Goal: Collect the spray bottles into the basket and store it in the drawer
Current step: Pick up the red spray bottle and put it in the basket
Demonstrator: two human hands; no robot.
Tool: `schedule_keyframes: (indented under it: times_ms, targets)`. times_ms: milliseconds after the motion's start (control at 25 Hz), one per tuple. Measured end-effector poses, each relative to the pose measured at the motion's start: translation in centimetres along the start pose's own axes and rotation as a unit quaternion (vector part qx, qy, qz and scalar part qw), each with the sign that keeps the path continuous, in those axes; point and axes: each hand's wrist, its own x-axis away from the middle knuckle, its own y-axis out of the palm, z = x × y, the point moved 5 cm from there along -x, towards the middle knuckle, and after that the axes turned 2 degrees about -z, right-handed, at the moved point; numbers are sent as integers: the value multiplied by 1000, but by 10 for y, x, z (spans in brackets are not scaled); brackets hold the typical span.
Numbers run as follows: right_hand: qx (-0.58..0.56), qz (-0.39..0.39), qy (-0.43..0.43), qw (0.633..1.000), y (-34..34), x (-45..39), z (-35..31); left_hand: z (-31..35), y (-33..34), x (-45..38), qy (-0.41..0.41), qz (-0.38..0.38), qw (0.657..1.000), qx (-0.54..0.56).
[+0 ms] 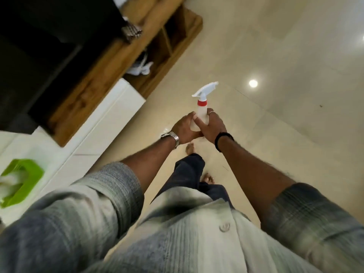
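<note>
Bottle [201, 113] sits upright between both hands, out in front of the person and above the pale tiled floor [285, 56]. It has a whitish body, a red collar and a white trigger head pointing up and to the right. Left hand [183, 128], with a metal watch [171, 137] on its wrist, wraps the bottle's left side; right hand [212, 126], with a ring and a black wristband [223, 139], clasps the right side, thumb across the front. Green basket [25, 180] rests well apart at the left edge on a white surface [98, 131], blurred, with something pale inside that cannot be made out. A wooden unit [110, 64] with open compartments stands beyond it.
</note>
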Motion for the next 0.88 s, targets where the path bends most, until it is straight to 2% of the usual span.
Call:
schedule_keyframes:
  times_ms: [120, 280, 640, 880]
  targets:
    - [64, -63, -59, 994, 67, 19, -60, -51, -49, 68, -33, 86, 995, 42]
    - [140, -154, -132, 969, 186, 55, -126, -143, -104, 162, -67, 190, 974, 102]
    - [214, -313, -205, 902, 486, 145, -215, -378, -190, 361, -174, 312, 919, 167]
    - [274, -402, -226, 844, 619, 195, -249, -480, -207, 451, -247, 361, 877, 199]
